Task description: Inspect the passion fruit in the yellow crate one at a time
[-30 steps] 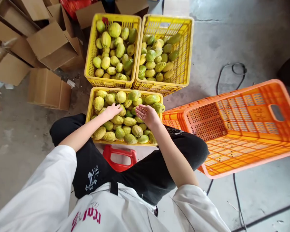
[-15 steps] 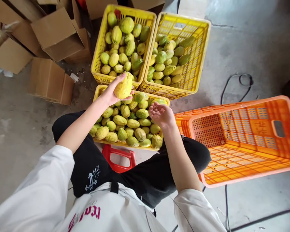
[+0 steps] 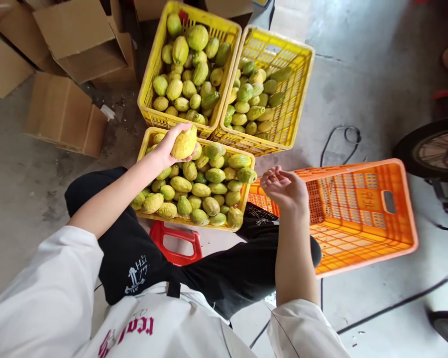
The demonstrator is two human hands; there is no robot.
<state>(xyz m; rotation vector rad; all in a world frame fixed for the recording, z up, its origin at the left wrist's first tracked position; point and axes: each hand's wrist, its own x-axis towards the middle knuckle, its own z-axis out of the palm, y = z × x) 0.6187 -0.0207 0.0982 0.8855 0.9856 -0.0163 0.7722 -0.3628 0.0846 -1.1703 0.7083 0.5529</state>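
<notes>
My left hand [image 3: 168, 145] is closed around a yellow fruit [image 3: 184, 142], held just above the far edge of the near yellow crate [image 3: 148, 137]. That crate is filled with several green and yellow fruits [image 3: 199, 190]. My right hand [image 3: 284, 189] hovers palm up with fingers loosely curled and nothing in it, over the left rim of the orange crate [image 3: 362, 214], which holds no fruit.
Two more yellow crates [image 3: 151, 79] [image 3: 298, 84] of fruit stand behind the near one. Cardboard boxes [image 3: 65, 113] lie at the left. A red stool [image 3: 177, 243] shows between my legs. A cable [image 3: 339, 136] and a wheel [image 3: 429, 149] are on the concrete floor at the right.
My left hand went from lying on the fruits to lifting one yellow fruit out. My right hand moved right, from over the near crate to over the orange crate's rim.
</notes>
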